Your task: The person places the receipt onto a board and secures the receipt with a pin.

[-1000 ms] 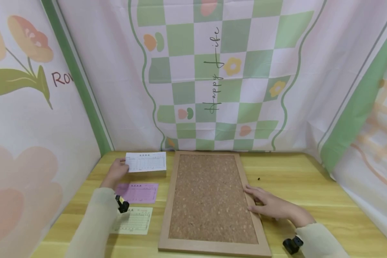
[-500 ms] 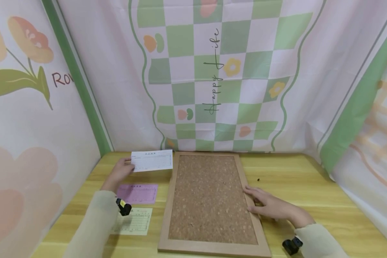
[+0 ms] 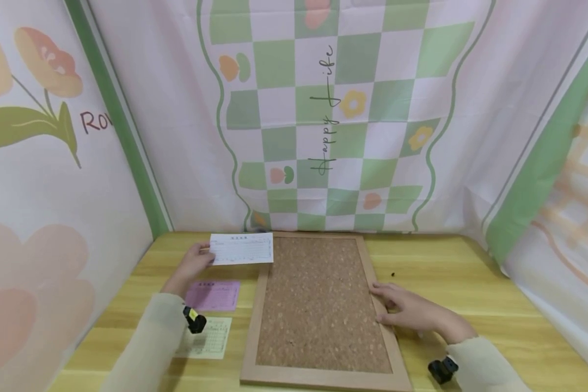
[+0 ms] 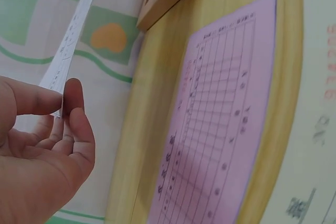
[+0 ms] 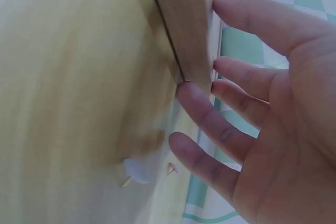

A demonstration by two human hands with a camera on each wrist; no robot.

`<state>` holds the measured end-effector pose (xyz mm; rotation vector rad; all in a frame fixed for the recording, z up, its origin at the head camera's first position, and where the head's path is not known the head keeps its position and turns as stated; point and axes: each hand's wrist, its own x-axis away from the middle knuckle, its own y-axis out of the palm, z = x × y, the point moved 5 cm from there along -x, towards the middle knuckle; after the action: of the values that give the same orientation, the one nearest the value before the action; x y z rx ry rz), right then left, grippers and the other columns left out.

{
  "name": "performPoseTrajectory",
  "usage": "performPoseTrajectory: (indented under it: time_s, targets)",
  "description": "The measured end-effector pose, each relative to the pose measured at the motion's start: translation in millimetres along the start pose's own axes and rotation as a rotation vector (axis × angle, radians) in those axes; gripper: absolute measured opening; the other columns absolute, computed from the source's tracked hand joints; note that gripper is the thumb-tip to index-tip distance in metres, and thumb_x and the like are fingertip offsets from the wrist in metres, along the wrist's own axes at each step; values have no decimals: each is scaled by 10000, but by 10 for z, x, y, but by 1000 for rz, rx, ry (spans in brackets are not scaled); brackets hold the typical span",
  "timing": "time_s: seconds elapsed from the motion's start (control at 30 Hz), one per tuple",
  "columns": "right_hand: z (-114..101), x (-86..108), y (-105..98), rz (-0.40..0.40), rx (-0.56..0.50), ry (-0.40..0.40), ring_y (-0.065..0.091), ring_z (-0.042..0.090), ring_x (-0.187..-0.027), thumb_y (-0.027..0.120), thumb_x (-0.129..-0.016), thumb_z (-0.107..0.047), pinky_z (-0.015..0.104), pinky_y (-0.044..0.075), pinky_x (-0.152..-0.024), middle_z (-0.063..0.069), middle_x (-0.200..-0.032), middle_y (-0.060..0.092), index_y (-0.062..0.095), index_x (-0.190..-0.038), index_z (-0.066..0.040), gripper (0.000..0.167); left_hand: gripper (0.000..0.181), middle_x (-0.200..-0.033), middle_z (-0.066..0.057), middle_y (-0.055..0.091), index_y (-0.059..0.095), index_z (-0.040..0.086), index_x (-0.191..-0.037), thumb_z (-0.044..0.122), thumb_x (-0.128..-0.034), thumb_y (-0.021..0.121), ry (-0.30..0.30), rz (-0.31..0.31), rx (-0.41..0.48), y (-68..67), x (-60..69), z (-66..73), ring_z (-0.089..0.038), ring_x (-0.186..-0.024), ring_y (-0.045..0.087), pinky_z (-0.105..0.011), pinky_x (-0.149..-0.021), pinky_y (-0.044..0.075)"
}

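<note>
My left hand [image 3: 194,265] pinches the left end of a white printed form [image 3: 242,249] between thumb and fingers. The form is held up off the table, its right end in front of the far left corner of the cork board [image 3: 323,305]. In the left wrist view the white form [image 4: 71,40] appears nearly edge-on. Fingertips of my right hand [image 3: 416,311] touch the right side of the board's wooden frame. The right wrist view shows these fingers [image 5: 210,124] extended, several against the frame [image 5: 184,19].
A pink form [image 3: 218,295] and a pale yellow form [image 3: 210,340] lie left of the board. Beside the right hand, a white thumbtack [image 5: 136,170] and another small tack [image 5: 172,169] lie on the table [image 3: 495,305]. A dark speck [image 3: 393,274] lies farther back. Printed curtains hang behind.
My left hand has carried the white form rightward, from over the table's back left to the board's far left corner. My right hand stays on the frame.
</note>
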<state>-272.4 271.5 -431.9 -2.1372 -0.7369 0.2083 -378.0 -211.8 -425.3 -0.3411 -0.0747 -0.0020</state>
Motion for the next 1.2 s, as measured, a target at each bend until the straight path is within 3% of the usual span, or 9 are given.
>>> performPoseTrajectory:
  time_s: [0.3, 0.73, 0.9, 1.03, 1.2]
  targets:
    - [-76, -47, -85, 41, 114, 1, 621, 329, -1041, 742, -919, -248, 446, 533, -834, 302, -1393, 493, 576, -1342, 49, 543, 540, -1404, -342, 465, 333, -114, -1461, 46, -977, 514, 18, -20, 10, 162, -10, 37, -425, -1250, 516, -489, -1037, 424]
    - [-95, -110, -166, 60, 96, 29, 596, 404, -1115, 724, -936, -240, 521, 507, -894, 176, -1289, 614, 621, -1300, -15, 440, 500, -1343, -362, 507, 367, -151, -1409, -6, -954, 517, 71, -49, 59, 433, -51, 142, -396, -1161, 579, -453, -968, 485]
    - [-124, -180, -188, 73, 123, -15, 578, 432, -1154, 678, -967, -194, 567, 472, -938, 161, -1245, 647, 643, -1266, 4, 360, 475, -1310, -370, 525, 369, -173, -1390, -31, -955, 497, 100, -70, 83, 566, -72, 170, -389, -1146, 589, -432, -947, 501]
    - [-151, -237, -206, 85, 154, -63, 615, 378, -1108, 633, -992, -150, 554, 492, -910, 114, -1167, 685, 666, -1222, -9, 272, 466, -1299, -361, 535, 375, -169, -1389, -39, -957, 494, 107, -88, 88, 674, -83, 195, -398, -1153, 588, -402, -929, 511]
    - [-199, -326, -232, 86, 146, -52, 632, 337, -1075, 582, -1021, -171, 510, 516, -876, 131, -1177, 686, 644, -1255, 20, 309, 445, -1280, -364, 545, 390, -170, -1377, -48, -961, 487, 119, -102, 97, 794, -87, 249, -386, -1120, 606, -346, -882, 528]
